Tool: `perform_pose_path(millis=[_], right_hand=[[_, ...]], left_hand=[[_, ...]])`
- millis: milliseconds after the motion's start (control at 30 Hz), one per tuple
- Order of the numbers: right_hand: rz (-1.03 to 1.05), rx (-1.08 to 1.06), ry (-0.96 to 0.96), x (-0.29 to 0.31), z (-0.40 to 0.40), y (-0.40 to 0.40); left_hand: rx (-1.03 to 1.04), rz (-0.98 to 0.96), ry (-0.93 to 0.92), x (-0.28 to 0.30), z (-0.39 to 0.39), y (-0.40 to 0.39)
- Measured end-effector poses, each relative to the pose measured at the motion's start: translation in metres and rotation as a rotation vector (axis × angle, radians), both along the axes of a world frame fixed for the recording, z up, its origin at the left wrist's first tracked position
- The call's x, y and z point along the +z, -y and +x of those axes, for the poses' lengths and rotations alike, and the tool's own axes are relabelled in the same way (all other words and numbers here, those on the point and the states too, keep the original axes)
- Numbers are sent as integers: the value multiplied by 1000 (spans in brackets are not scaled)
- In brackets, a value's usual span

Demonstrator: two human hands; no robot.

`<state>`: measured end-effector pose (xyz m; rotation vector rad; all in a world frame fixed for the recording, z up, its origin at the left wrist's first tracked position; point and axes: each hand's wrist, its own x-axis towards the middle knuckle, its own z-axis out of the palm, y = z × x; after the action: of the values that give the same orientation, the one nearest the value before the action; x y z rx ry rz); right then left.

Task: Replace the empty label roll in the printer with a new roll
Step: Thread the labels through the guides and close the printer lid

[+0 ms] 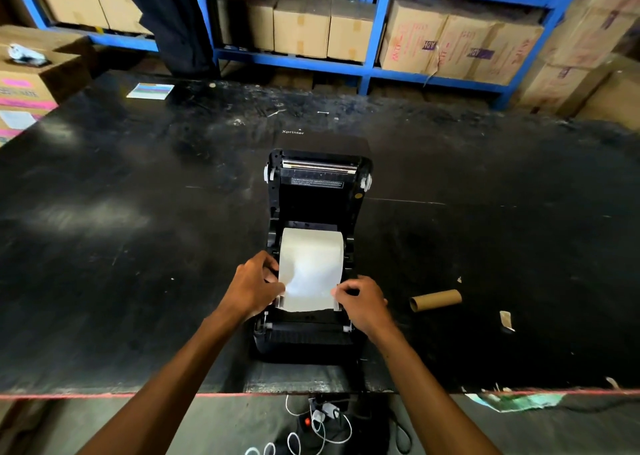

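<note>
A black label printer (317,337) stands on the black table with its lid (318,184) swung open and upright. A new white label roll (311,246) sits in the bay, and its paper strip (308,288) is drawn toward me over the front. My left hand (254,286) pinches the strip's left edge. My right hand (363,298) pinches its right edge. The empty brown cardboard core (435,299) lies on the table to the printer's right.
The black table (138,246) ends in a red front edge (104,395). A paper scrap (506,319) lies past the core, a coloured card (150,91) at the far left. Cables (322,430) lie on the floor below. Blue shelves (377,32) hold cardboard boxes.
</note>
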<state>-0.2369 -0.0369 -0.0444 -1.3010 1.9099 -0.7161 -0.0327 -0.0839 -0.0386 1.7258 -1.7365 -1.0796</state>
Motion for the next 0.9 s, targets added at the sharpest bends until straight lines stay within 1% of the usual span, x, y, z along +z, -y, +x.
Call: perform_pose_path(millis=[67, 200, 233, 333, 433, 533, 633, 733, 833, 900], right_hand=[[18, 16, 0, 4, -1, 1], [36, 76, -102, 7, -8, 2], [34, 80, -101, 7, -8, 3], [-3, 41, -31, 5, -2, 1], [-49, 13, 40, 0, 1, -2], [-20, 31, 84, 3, -3, -1], [-55, 21, 134, 6, -4, -1], [-74, 21, 116, 3, -2, -3], [-27, 38, 84, -1, -4, -5], [-42, 54, 90, 1, -3, -7]], left_hand=[[19, -19, -25, 0, 0, -1], [9, -47, -35, -1, 1, -3], [4, -34, -29, 0, 1, -3], [-24, 32, -16, 4, 3, -2], [-7, 75, -70, 5, 2, -2], [34, 54, -113, 5, 0, -1], [28, 73, -128, 6, 0, 1], [34, 76, -116, 5, 2, 1], [70, 19, -114, 0, 2, -2], [61, -2, -86, 0, 2, -2]])
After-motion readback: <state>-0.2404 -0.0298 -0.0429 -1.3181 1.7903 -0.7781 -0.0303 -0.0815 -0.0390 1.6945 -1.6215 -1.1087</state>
